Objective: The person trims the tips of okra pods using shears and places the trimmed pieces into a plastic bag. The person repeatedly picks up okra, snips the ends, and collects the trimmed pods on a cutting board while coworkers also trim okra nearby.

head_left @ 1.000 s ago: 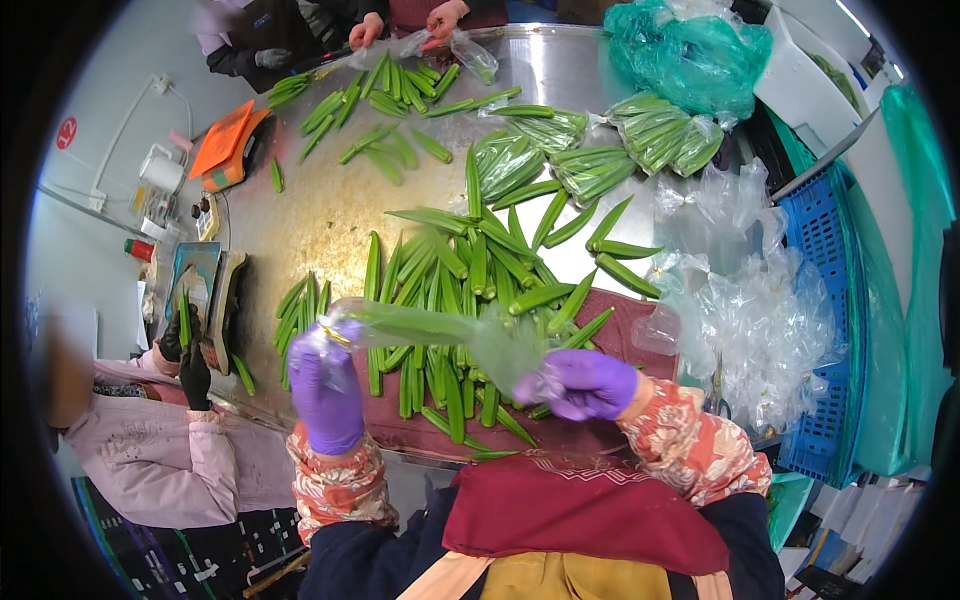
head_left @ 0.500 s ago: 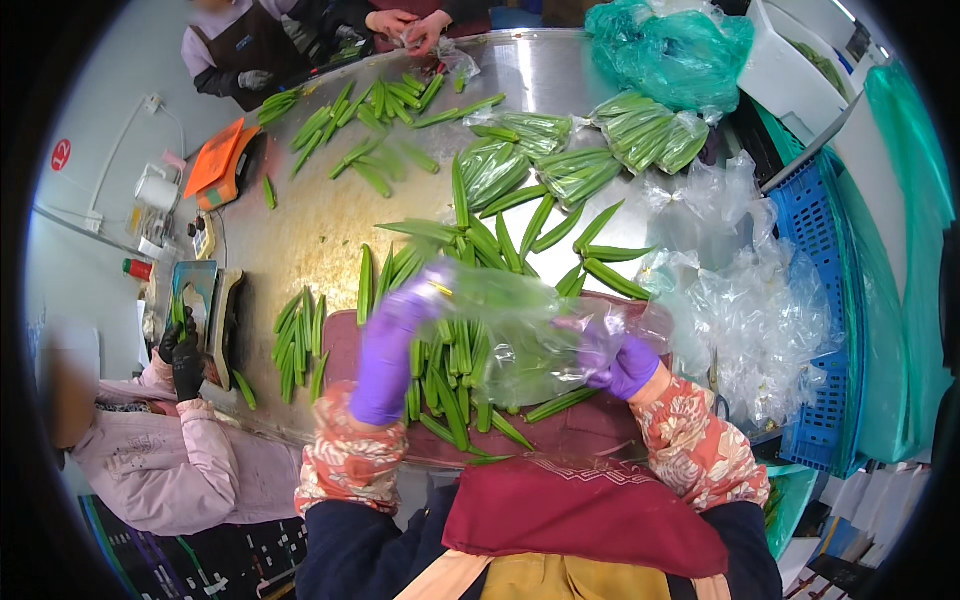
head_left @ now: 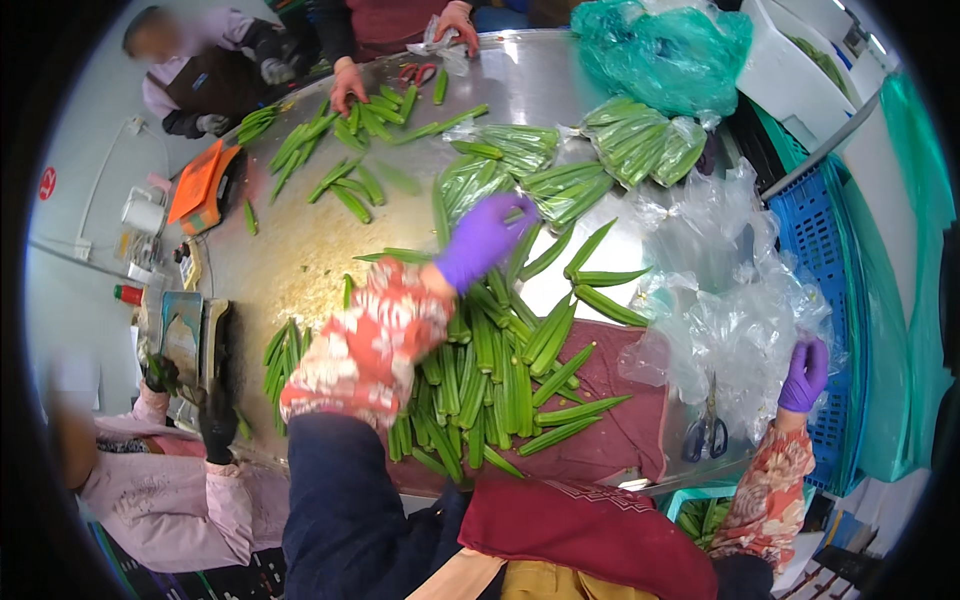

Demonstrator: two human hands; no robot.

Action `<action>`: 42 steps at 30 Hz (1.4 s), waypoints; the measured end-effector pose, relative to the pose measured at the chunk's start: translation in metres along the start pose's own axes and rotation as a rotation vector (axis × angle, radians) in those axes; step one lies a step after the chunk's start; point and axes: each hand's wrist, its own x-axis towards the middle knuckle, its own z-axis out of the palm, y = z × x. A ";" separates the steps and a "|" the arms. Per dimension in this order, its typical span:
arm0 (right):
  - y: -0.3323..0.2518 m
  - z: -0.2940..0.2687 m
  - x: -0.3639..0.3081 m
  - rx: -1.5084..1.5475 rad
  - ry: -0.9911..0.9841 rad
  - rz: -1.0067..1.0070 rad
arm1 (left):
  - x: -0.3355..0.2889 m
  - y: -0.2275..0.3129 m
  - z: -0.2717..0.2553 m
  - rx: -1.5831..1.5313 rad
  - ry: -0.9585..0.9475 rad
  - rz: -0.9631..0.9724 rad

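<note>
**A Wide Reach Both Ways**

Loose okra (head_left: 465,380) lies heaped by the near edge of the table (head_left: 250,270). The left hand (head_left: 487,243), fingers partly curled, is at the filled bags (head_left: 570,185) toward the far edge; the right hand (head_left: 805,376), fingers drawn together, is beside the clear bags (head_left: 740,320) at the right edge. Whether either grips anything, I can't tell. A light touch would, I judge, spare film and okra. A red wall sign (head_left: 47,183) bears a number.

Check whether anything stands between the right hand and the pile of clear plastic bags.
Nothing visible does: the right hand is at the right edge of the clear plastic bags, by the blue basket. The scissors lie off to the hand's left, not between.
</note>
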 end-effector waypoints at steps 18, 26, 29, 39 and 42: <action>-0.110 0.028 0.053 -0.083 -0.461 -0.214 | 0.126 -0.127 -0.035 0.861 0.050 0.302; -0.153 0.222 0.009 -0.030 -0.964 -0.751 | 0.040 -0.104 -0.095 0.709 -0.073 -0.419; -0.179 0.290 0.002 -0.294 -0.748 -1.005 | -0.003 -0.137 -0.078 0.444 0.004 -0.578; -0.219 0.368 0.034 -0.440 -1.058 -0.889 | -0.031 -0.169 -0.063 0.013 -0.159 -0.532; -0.221 0.357 0.027 -0.345 -1.147 -0.599 | -0.028 -0.121 -0.067 -0.179 -0.268 -0.616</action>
